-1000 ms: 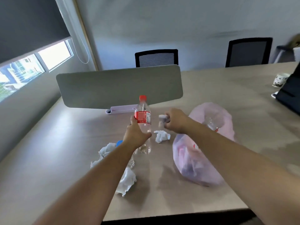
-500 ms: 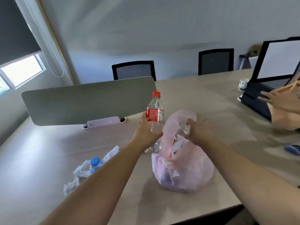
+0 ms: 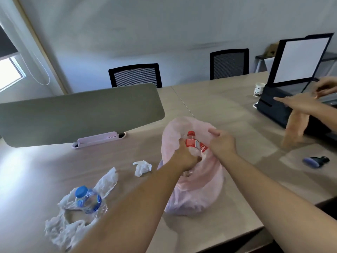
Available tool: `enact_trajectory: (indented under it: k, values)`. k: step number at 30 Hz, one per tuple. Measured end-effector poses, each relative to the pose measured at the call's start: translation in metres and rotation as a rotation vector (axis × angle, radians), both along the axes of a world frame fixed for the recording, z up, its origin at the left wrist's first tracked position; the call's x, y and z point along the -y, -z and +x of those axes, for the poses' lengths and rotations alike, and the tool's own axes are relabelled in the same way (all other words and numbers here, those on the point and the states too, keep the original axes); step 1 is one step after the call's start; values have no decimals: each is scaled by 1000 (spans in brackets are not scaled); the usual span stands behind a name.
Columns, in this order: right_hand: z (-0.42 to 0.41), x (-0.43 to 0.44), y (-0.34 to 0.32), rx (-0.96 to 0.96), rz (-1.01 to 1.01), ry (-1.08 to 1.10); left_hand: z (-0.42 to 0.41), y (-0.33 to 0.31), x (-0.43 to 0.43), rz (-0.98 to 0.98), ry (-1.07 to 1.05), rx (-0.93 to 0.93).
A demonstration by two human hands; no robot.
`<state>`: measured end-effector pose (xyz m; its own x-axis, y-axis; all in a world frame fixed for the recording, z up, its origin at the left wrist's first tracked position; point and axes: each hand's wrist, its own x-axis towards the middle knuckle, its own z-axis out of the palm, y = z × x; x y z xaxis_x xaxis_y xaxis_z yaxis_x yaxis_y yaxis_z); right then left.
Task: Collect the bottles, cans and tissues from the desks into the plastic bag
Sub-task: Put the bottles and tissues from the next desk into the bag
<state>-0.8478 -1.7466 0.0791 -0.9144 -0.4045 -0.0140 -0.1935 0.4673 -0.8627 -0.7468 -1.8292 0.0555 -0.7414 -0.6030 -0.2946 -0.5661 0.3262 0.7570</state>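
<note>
The left hand (image 3: 184, 158) wraps its fingers round the red-capped bottle (image 3: 191, 142), holding it tilted in the mouth of the pink bag (image 3: 197, 198) on the desk (image 3: 218, 110), whose rim the right hand (image 3: 222, 144) grips with curled fingers, seemingly to keep it open.

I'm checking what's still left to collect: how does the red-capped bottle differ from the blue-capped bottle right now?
The red-capped bottle has a red label; the blue-capped bottle has a blue one. The left hand grips the red-capped bottle, tilted, at the mouth of the plastic bag; the blue-capped bottle sits untouched on the desk among tissues. Both are clear plastic with caps on.
</note>
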Motion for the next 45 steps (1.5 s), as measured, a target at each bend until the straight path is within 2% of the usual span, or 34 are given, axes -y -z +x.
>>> enact_trajectory:
  k: [4,8,11,12,15,16,17,20,22,24,25,28,30,33,39,45]
  values:
    - [5,-6,-8,-8,-107,-25,-13,12,-17,6,48,189]
    - [8,-9,-6,-18,-158,-50,-13,10,-21,-131,96,178]
    - [6,-13,-6,-14,-164,-52,-6,6,-18,130,163,120]
    - [5,-13,-5,-10,-168,-59,-4,5,-15,83,164,102]
    - [3,-14,-2,25,-178,-38,3,7,5,-571,26,111]
    - [3,-14,-3,27,-182,-19,7,11,11,-640,-47,136]
    - [2,-14,-4,18,-188,-3,11,13,15,-584,-107,190]
    - [4,-16,-7,2,-194,42,16,31,17,-123,-187,316]
    - [3,-16,-6,-9,-159,40,15,39,12,153,-220,277]
    - [1,-16,-5,-10,-133,21,14,39,6,310,-248,171]
    - [-1,-16,-3,-7,-130,21,15,37,5,291,-265,123]
    - [-5,-16,1,-50,-93,30,24,22,16,-11,-272,25]
    - [-3,-18,-2,-89,-45,39,32,0,33,-218,-213,53]
    - [-5,-22,-8,-130,18,131,43,-31,55,-391,-243,43]
    - [1,-19,-11,-163,11,226,77,-49,66,-480,-355,-165]
    - [14,-10,-14,-265,86,197,113,-36,53,-374,-224,-146]
